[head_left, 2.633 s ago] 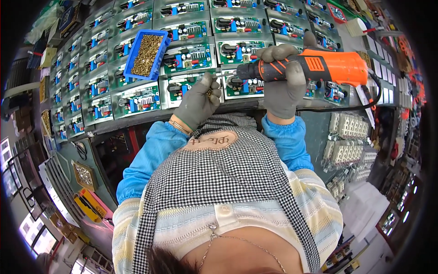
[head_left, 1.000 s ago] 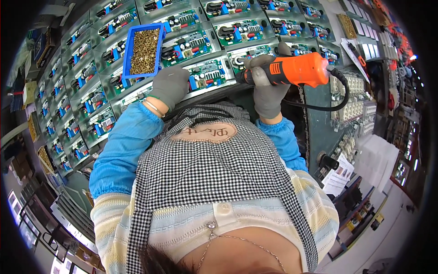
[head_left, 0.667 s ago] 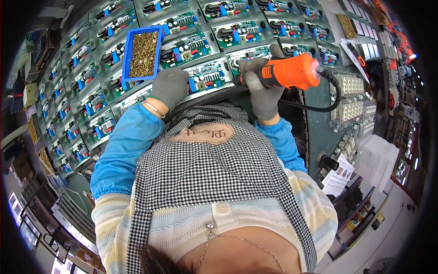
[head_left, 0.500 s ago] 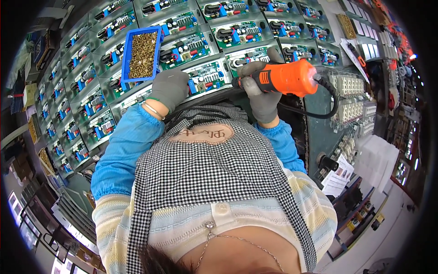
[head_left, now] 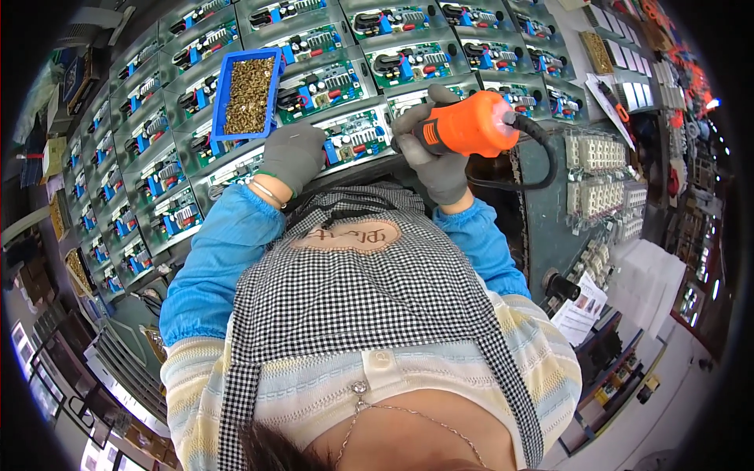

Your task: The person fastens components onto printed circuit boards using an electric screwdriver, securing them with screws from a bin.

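My right hand [head_left: 436, 163], in a grey glove, grips an orange and black electric screwdriver [head_left: 473, 125]. The tool lies nearly level, its corded end to the right; its tip is hidden by the hand. My left hand [head_left: 293, 155], also gloved, is closed like a fist at the front row of circuit boards, its fingertips out of sight. Just right of it lies a green circuit board [head_left: 355, 140] with blue, red and silver parts, in a metal tray. A blue bin [head_left: 276, 94] full of small brass-coloured screws [head_left: 250, 93] rests on the boards beyond my left hand.
Rows of similar boards in metal trays [head_left: 412, 64] cover the bench. The screwdriver's black cord [head_left: 542, 174] loops at the right. Beyond it sit bagged white connectors [head_left: 597, 153], papers [head_left: 581, 310] and a small tray of brass-coloured parts [head_left: 597, 53].
My right hand has moved left with the screwdriver, bringing it closer to the board in front. My left hand has barely shifted.
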Demonstrator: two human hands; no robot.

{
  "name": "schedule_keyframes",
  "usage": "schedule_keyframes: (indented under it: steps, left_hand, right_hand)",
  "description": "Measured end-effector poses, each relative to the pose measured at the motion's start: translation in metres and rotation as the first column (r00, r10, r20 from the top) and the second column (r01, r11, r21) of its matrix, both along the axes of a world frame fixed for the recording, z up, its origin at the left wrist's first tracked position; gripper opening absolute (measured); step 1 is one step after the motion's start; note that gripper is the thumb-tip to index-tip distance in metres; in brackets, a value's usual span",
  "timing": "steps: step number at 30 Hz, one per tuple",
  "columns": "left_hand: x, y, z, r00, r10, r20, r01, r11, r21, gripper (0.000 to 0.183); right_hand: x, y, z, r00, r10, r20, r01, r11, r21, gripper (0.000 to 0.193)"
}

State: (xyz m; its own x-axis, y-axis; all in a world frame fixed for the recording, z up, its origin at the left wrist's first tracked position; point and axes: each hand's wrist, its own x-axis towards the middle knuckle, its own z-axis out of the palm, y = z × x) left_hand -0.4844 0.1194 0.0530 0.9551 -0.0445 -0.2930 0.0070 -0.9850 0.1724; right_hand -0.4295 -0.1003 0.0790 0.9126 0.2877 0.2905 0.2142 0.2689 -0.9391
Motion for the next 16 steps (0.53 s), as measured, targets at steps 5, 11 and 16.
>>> schedule_keyframes:
  steps: [5,11,16]
  left_hand:
    - [-0.011,0.004,0.008,0.990,0.044,0.134,-0.024,0.989,-0.143,0.025]
    - [-0.014,-0.010,0.002,0.756,0.020,-0.654,-0.368,-0.813,-0.451,0.033]
    - [-0.020,-0.009,-0.027,0.763,-0.196,-0.616,-0.411,-0.883,-0.227,0.035]
  right_hand:
    - [0.021,-0.009,0.023,0.991,0.129,-0.029,-0.132,0.980,-0.149,0.063]
    - [0.040,-0.006,0.070,0.976,0.132,0.172,-0.180,0.937,0.301,0.084]
    - [0.033,0.010,0.076,0.999,0.025,0.046,-0.039,0.943,0.331,0.085]
